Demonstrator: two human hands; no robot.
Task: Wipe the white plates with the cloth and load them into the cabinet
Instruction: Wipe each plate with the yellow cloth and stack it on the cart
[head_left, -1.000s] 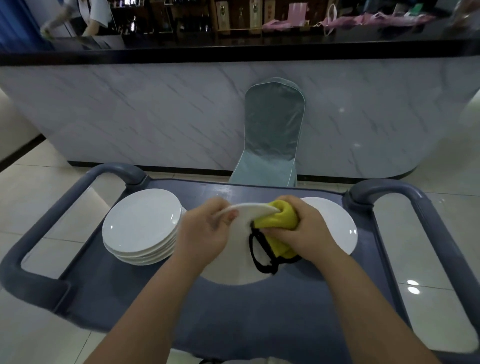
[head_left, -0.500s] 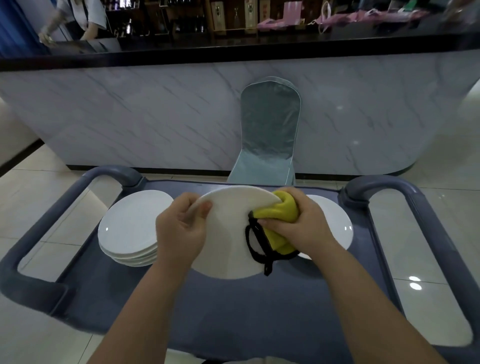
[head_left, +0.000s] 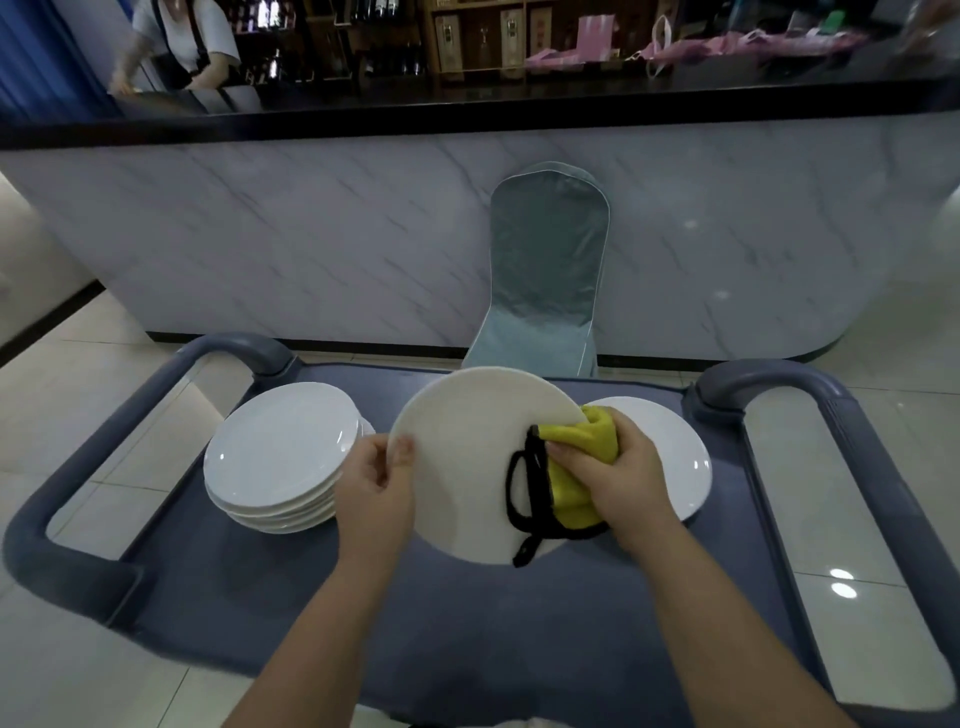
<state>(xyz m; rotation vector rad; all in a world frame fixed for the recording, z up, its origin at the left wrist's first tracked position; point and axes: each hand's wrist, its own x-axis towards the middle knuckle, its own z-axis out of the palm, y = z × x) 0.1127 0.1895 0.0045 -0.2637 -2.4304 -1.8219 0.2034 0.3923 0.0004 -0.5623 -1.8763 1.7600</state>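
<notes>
Pinching a white plate (head_left: 462, 467) by its rim, the left hand (head_left: 376, 486) holds it tilted over a grey cart (head_left: 467, 649). The right hand (head_left: 626, 480) clutches a yellow cloth (head_left: 592, 439) against its face.

The left hand (head_left: 371, 483) shows only its thumb on the held plate (head_left: 467, 467); its fingers lie hidden behind the rim. The right hand (head_left: 618, 478) covers much of the yellow cloth (head_left: 592, 441) and the plate's right edge. The held plate hides the left part of the single plate (head_left: 670, 452) behind it. In the plate stack (head_left: 280, 452) the lower plates show as rims only, so their count is unsure. The cart surface (head_left: 467, 649) hides the base of the chair (head_left: 545, 270), and its own near edge is cut off. A person (head_left: 179, 47) at top left is blurred and cropped; the shelf items (head_left: 467, 36) are too dim to tell.
</notes>
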